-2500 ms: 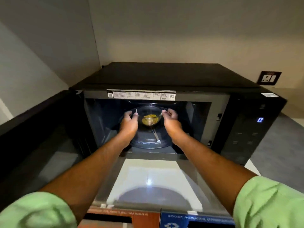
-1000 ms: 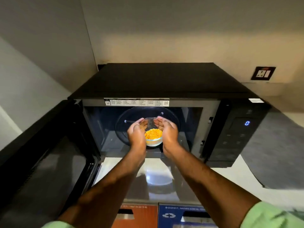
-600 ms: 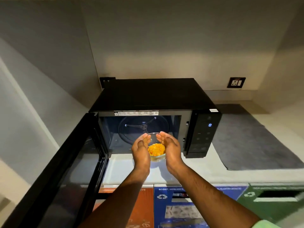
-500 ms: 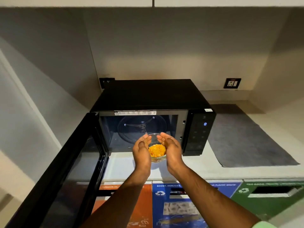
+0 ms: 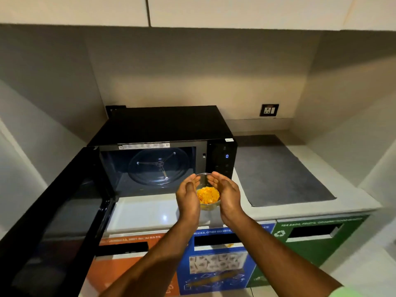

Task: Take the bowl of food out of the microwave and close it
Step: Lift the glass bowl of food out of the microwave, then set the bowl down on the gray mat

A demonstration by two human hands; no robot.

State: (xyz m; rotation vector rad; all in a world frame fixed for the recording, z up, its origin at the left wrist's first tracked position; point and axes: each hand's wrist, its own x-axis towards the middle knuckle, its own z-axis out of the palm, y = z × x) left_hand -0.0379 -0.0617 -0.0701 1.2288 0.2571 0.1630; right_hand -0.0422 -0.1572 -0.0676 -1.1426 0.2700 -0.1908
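**Carrying the bowl clear of the oven**

Standing wide open, the microwave [image 5: 162,144] holds only its bare glass turntable [image 5: 159,166]; a second ago the bowl was at its mouth. Only closing the door [image 5: 55,221] remains. The glass bowl [image 5: 208,197], holding orange food, hangs over the worktop's [image 5: 145,213] front edge, cupped between left hand [image 5: 188,199] and right hand [image 5: 228,196].

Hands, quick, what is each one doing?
Left hand: cupped against the glass bowl, holding it.
Right hand: cupped against the bowl's other side, holding it.

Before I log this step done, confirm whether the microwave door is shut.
No, the microwave door hangs wide open at the left, and both hands hold the bowl.
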